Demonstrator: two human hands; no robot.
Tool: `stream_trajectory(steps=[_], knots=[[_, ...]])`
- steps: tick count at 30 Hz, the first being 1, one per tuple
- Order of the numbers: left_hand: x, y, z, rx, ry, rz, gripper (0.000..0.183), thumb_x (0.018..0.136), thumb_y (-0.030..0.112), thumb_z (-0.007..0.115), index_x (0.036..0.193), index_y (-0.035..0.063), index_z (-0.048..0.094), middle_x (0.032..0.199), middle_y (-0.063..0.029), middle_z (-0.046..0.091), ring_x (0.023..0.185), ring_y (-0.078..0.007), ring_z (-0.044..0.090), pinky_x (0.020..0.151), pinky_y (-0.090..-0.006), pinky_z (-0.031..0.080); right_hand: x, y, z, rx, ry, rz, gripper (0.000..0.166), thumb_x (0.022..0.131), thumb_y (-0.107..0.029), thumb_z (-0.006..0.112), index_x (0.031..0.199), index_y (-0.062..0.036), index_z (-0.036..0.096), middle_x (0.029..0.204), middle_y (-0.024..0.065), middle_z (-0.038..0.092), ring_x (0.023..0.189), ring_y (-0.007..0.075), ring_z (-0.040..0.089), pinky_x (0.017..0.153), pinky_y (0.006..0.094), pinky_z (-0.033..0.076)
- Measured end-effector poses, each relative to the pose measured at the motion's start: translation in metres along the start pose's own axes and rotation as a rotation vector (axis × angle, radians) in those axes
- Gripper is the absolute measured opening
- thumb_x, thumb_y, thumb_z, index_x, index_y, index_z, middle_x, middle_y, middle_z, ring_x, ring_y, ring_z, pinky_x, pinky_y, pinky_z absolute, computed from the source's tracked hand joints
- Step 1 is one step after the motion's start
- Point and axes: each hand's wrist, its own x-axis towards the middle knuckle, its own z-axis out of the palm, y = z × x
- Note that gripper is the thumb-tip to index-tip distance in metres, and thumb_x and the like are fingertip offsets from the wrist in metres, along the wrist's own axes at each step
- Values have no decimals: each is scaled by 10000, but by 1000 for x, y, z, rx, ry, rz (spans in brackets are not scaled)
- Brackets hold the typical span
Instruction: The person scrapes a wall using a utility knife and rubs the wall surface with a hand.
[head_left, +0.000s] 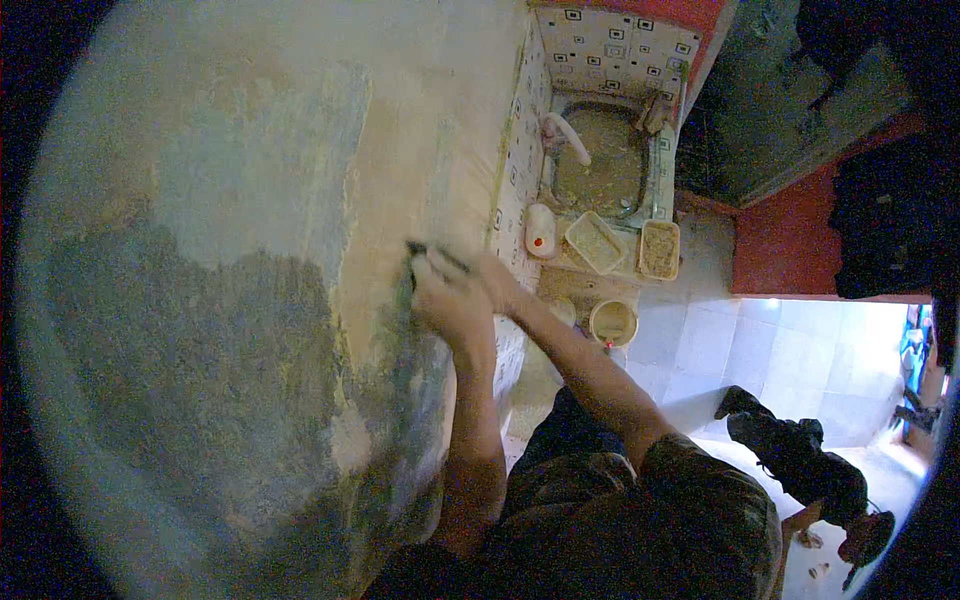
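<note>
Both my hands are together against a patchy plastered wall (390, 187), blurred by motion. A thin dark hand tool (415, 247) pokes out past my fingers, its kind hidden by the grip. My left hand (450, 300) closes around it. Beside it my right hand (489, 281) lies over the tool's other end, its fingers bent and partly hidden. Around the hands the wall is tan, with a smoother grey-green patch (247, 172) further left. A dark rough grey patch (202, 375) lies below that.
Patterned tiles (514, 180) border the wall. Nearby are a dirty sink (600, 161) with a white tap (571, 139), a red-capped bottle (540, 231), two plastic tubs (596, 241) and a bucket (613, 324). Another person (806, 457) bends over the floor (697, 330) at right.
</note>
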Motion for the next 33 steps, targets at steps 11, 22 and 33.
stream_trajectory(steps=[11, 22, 33], knots=[[-7, -8, -13, -10, -33, -6, 260, 898, 207, 448, 760, -1, 518, 635, -230, 565, 607, -410, 570, 504, -459, 425, -17, -17, 7, -58, 71, -98, 377, 846, -329, 523, 1142, -96, 515, 702, 167, 586, 620, 354, 592, 515, 388, 435], [-28, -23, -26, -10, -115, -84, 258, 900, 220, 438, 815, -4, 533, 677, -250, 580, 640, -420, 583, 536, -473, 442, -40, -23, 11, 19, -65, 44, 428, 817, -321, 538, 1177, -95, 487, 862, 206, 588, 763, 382, 590, 640, 415, 455], [5, 4, 6, 38, -98, -107, 261, 898, 193, 434, 779, -19, 529, 674, -260, 573, 640, -426, 576, 523, -449, 436, -1, -7, -6, -22, 134, -214, 503, 777, -298, 564, 1212, -64, 468, 919, 220, 585, 703, 369, 582, 608, 415, 466]])
